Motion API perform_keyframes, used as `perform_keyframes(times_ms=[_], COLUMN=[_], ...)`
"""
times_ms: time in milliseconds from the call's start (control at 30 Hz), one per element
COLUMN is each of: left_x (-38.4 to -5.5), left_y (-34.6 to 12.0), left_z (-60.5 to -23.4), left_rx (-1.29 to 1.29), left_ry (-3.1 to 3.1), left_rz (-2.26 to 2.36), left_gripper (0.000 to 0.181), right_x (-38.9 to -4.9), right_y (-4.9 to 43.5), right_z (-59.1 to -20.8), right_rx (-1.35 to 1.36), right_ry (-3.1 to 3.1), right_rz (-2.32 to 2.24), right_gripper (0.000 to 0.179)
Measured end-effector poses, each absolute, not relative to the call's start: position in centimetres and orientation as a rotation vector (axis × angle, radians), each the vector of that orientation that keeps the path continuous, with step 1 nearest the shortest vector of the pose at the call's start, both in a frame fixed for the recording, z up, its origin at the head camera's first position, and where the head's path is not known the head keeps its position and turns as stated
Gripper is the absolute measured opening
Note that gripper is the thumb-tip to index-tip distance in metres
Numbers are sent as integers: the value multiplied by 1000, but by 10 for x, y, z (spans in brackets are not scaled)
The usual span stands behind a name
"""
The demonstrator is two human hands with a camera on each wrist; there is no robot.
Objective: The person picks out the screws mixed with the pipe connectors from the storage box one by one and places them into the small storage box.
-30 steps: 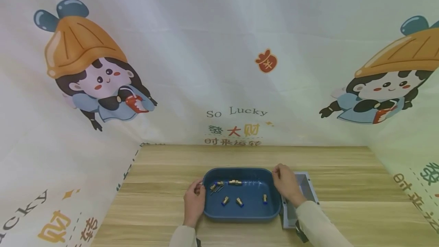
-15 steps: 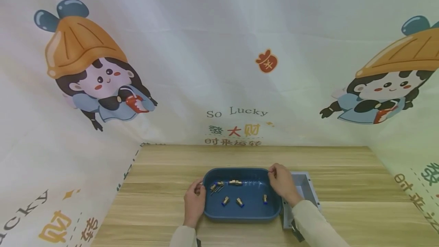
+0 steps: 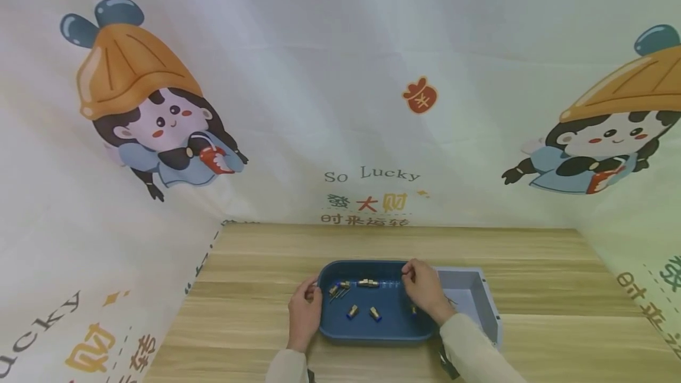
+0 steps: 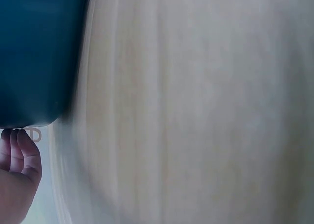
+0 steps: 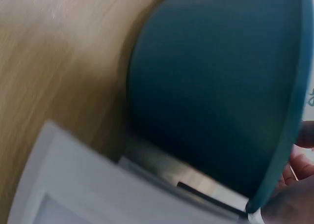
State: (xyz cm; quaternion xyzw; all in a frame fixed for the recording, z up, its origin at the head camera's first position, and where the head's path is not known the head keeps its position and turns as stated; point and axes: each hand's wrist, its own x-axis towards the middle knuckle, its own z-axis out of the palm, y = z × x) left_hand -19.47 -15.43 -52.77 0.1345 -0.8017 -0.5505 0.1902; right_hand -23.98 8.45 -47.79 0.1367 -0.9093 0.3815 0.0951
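Observation:
A blue tray (image 3: 385, 331) holds several brass fittings with blue collars, such as one fitting (image 3: 375, 314) near the middle and a pair (image 3: 368, 283) at the back wall. Thin metal pins (image 3: 339, 295) lie at its left end. My left hand (image 3: 305, 317) grips the tray's left rim with curled fingers; the left wrist view shows that hand (image 4: 19, 170) at the tray's edge. My right hand (image 3: 425, 288) hovers over the tray's right back part, fingers loosely curled, nothing showing between them. In the right wrist view its fingers (image 5: 289, 177) appear past the tray's rim.
A grey bin (image 3: 492, 306) stands right beside the tray, partly hidden by the right forearm, with a thin dark piece (image 3: 450, 300) inside. Both sit on a wood-grain table (image 3: 542, 276). A printed cloth (image 3: 479, 135) hangs behind the table.
My right hand has moved left from the tray's right back corner to over its inside, uncovering more of the grey bin. The left hand keeps its grip; the view has shifted slightly.

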Motion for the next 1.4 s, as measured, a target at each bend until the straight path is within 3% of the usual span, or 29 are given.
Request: perform_keyframes(times_ms=[1400], left_x=[-193], left_y=[-155], left_z=[-528], left_rx=[347], left_ry=[-2222], left_rz=[-1567], left_gripper=[26], right_x=[-239], right_y=[27], right_z=[-506], right_rx=[543], right_ry=[-2720], right_rz=[1230], right_gripper=[10])
